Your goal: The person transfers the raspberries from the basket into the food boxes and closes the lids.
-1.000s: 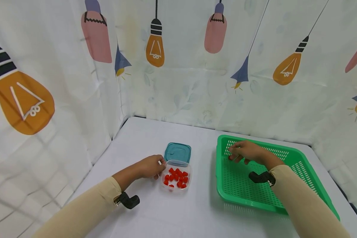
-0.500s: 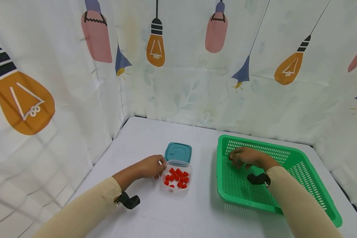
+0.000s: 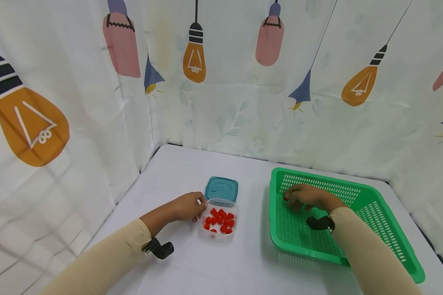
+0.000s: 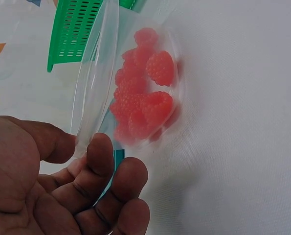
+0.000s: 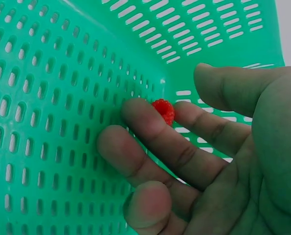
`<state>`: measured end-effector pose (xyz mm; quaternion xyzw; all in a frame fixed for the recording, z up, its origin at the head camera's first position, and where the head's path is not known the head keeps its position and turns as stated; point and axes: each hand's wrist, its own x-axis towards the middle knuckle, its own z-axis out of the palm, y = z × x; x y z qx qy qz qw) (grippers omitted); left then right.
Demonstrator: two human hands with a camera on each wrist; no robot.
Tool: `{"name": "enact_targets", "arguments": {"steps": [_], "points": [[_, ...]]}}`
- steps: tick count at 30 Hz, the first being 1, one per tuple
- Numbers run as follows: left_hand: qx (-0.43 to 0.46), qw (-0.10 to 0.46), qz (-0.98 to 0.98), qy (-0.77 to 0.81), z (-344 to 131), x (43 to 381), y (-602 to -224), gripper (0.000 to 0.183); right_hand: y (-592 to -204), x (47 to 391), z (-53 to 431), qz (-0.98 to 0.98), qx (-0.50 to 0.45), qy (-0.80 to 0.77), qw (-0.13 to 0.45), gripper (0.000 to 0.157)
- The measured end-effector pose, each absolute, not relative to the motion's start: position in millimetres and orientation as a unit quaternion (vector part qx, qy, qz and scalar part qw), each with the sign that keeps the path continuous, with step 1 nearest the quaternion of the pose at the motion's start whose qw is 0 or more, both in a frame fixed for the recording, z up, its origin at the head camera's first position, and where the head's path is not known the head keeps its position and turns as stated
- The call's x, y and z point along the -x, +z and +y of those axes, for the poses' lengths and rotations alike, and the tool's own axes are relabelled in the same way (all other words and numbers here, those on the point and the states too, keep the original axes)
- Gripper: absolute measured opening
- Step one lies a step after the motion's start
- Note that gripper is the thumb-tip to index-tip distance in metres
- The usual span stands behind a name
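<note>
My left hand (image 3: 186, 206) pinches the rim of a small clear plastic container (image 4: 94, 73) between thumb and index finger. Several red raspberries (image 4: 157, 107) lie inside it, at the near left of the table's middle. On the right, my right hand (image 3: 305, 196) reaches down into a green perforated basket (image 3: 306, 251). One raspberry (image 5: 166, 110) sits in the basket's corner, behind and between my index and middle fingers. In the right wrist view the thumb stands apart from those fingers, and the berry is partly hidden by a fingertip.
A teal lid (image 3: 221, 187) lies on the white-covered table (image 3: 192, 262) just behind the container. White patterned curtains (image 3: 229, 102) close off the back and left side. The basket's raised walls surround my right hand.
My right hand has lowered slightly into the basket, toward its far-left corner where the raspberry is. The left hand and the container have stayed in place.
</note>
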<state>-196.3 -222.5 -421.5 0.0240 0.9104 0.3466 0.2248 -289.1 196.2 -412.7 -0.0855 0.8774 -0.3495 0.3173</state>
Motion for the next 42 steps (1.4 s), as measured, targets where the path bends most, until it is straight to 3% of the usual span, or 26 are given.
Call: {"name": "enact_targets", "arguments": {"steps": [15, 25, 42], "points": [[-0.034, 0.222, 0.91, 0.348, -222, 197, -420, 0.016, -415, 288, 200, 0.883, 0.083, -0.333, 0.321, 0.041], [-0.031, 0.224, 0.911, 0.344, -222, 197, -421, 0.018, -409, 287, 200, 0.878, 0.094, -0.358, 0.304, 0.032], [-0.032, 0.221, 0.911, 0.347, -223, 198, -422, 0.017, -382, 284, 183, 0.86, 0.164, -0.398, 0.274, 0.032]]}}
